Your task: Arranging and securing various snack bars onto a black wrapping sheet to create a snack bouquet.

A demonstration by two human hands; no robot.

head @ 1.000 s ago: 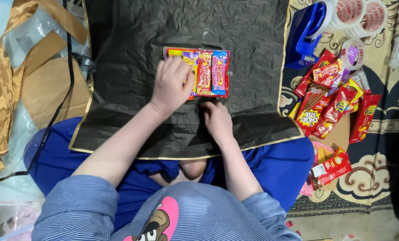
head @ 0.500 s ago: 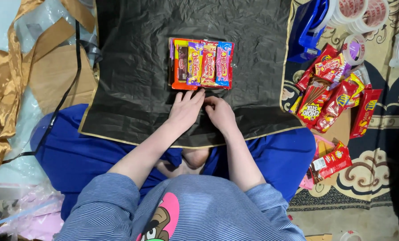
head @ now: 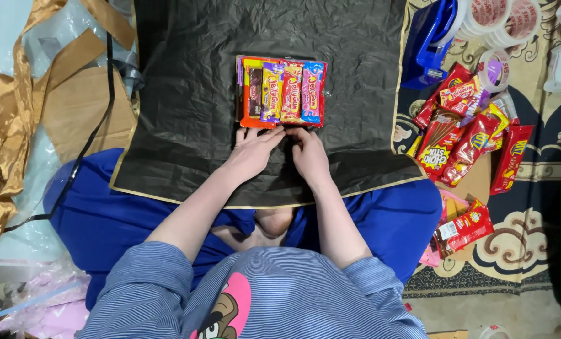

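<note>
A flat bundle of several colourful candy bars [head: 282, 91] lies side by side on a large sheet of black wrapping paper [head: 192, 113] with a gold edge, spread over my lap. My left hand [head: 253, 150] rests on the paper just below the bundle, its fingertips touching the bundle's near edge. My right hand [head: 308, 154] lies beside it, fingers bent, touching the same edge near the middle. Neither hand holds anything.
A heap of red snack packets [head: 469, 135] lies on the patterned rug to the right, with a blue tape dispenser [head: 428, 44] and tape rolls [head: 491, 16] behind it. Another red packet [head: 462, 229] sits nearer. Gold ribbon [head: 7, 119] and brown paper [head: 73, 113] lie left.
My left hand came off the top of the candy bundle and drew back to its near edge. Both hands now sit together just below the bundle.
</note>
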